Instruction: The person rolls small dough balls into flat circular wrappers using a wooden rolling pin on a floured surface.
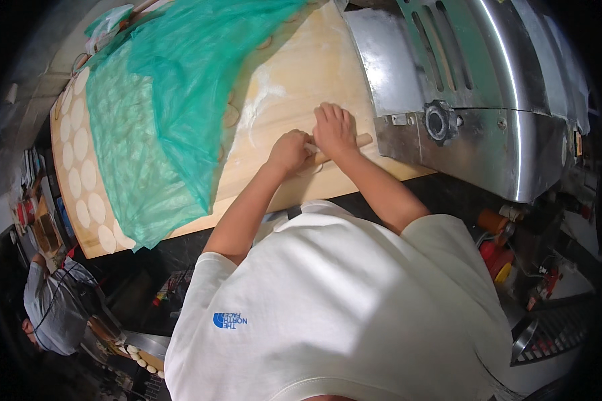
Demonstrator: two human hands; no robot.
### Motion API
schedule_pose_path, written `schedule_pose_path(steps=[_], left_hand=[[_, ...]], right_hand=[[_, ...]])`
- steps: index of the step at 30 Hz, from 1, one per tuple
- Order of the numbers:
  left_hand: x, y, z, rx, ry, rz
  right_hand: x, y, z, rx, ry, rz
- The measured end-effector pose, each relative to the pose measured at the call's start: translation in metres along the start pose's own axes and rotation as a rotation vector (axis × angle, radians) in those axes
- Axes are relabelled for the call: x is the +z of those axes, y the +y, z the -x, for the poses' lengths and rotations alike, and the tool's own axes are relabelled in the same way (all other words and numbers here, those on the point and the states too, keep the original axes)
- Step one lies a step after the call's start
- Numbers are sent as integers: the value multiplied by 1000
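Observation:
My right hand (335,129) lies over a wooden rolling pin (364,140), its palm and wrist across the pin and its fingers curled beyond it. Close beside it, my left hand (292,151) is curled near the pin's other end; what its fingers hold is partly hidden. A pale piece, perhaps dough, shows between the hands. Below the pin, a thin round of dough (311,169) lies partly hidden on the floured wooden board (301,187). Flat dough rounds (88,174) lie in rows at the board's left end, and a green plastic sheet (180,100) covers more of them.
A stainless steel machine (471,145) with a dark knob (436,122) stands at the board's right. A plastic bag (104,32) is at the far left corner. At lower left, a person in a grey shirt (60,311) is near another surface with small dough pieces (139,359).

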State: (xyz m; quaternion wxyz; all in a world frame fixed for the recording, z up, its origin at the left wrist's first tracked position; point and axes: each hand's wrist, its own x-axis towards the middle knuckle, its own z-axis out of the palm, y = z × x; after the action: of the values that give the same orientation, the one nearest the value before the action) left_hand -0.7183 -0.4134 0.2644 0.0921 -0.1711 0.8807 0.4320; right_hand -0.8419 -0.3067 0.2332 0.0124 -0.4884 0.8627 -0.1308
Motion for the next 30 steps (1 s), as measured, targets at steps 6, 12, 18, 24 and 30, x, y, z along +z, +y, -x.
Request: schedule_pose_path(steps=[6, 12, 18, 24, 30], left_hand=[[1, -32, 50, -425, 269, 428], [13, -5, 14, -71, 157, 29], [3, -55, 38, -155, 334, 315], [-5, -32, 44, -189, -13, 255], [2, -45, 30, -20, 237, 35]], right_hand=[[-29, -2, 102, -63, -122, 91], [-3, -10, -6, -50, 7, 160], [-19, -11, 64, -108, -107, 73], [-17, -14, 44, -106, -53, 102], [7, -9, 16, -193, -49, 6]])
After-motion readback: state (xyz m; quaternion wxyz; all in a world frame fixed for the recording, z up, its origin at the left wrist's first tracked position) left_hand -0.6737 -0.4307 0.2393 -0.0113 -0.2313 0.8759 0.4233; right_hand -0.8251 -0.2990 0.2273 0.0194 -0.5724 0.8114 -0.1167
